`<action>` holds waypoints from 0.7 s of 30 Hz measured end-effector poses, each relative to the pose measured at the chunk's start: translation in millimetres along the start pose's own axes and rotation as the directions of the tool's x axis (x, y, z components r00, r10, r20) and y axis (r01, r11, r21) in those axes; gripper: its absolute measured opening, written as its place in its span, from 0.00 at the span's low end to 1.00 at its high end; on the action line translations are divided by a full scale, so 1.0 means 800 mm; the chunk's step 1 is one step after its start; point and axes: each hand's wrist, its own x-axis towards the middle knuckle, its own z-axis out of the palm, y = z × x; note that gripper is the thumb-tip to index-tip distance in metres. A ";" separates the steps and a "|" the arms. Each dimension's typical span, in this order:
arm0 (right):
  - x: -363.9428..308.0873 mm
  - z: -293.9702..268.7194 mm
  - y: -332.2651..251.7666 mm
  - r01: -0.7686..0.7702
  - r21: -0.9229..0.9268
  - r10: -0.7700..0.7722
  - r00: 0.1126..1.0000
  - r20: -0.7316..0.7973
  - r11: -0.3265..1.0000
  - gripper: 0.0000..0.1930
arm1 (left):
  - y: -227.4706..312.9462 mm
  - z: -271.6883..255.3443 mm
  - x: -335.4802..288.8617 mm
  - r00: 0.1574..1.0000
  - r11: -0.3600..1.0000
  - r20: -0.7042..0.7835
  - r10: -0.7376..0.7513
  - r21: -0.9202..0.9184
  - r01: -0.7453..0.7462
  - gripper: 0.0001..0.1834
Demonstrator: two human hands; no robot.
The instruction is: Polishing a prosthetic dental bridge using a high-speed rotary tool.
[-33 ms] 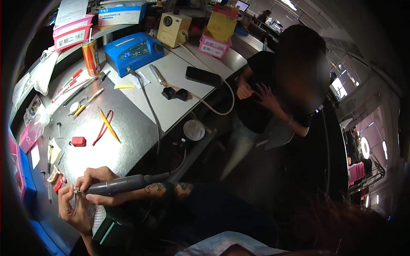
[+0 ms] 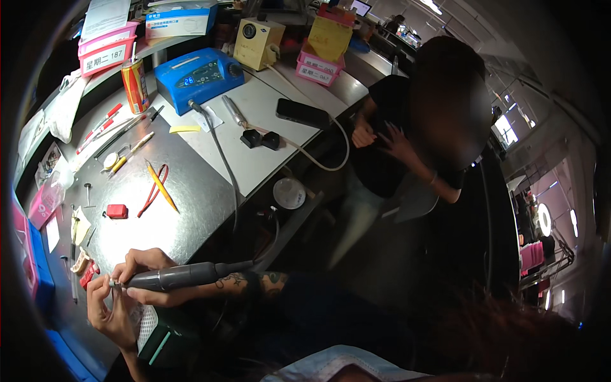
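My right hand (image 2: 145,262) is wrapped round a dark grey rotary handpiece (image 2: 172,278), its cord trailing off to the right. At the handpiece's tip sits a small pale green bit (image 2: 114,284). My left hand (image 2: 109,312) is pinched close against that tip, fingers meeting those of my right hand. Whatever it pinches is too small and hidden to make out. On the bench just left of my hands lie a cream dental model (image 2: 81,261) and a red model piece (image 2: 89,274).
On the metal bench (image 2: 191,219) lie a red block (image 2: 116,211), a yellow pencil-like tool (image 2: 161,184) and a red strap (image 2: 151,194). Behind stand a blue control box (image 2: 197,79), a drink can (image 2: 135,86) and a phone (image 2: 303,114). Another person (image 2: 407,127) sits at the right.
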 end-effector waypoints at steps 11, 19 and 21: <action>0.004 0.007 -0.003 0.140 -0.197 -0.148 0.989 -0.028 0.970 0.10 | -0.060 -0.030 -0.007 0.990 0.987 0.138 -0.010 0.163 -0.013 0.08; 0.004 0.016 0.002 -0.061 -0.014 0.060 0.996 -0.073 0.998 0.10 | -0.100 0.001 -0.028 0.911 0.931 -0.346 -0.225 -0.351 0.097 0.07; -0.007 -0.008 -0.001 0.050 -0.165 -0.059 0.997 -0.047 0.985 0.11 | -0.041 0.011 -0.011 0.911 0.908 -0.340 -0.235 -0.412 0.080 0.05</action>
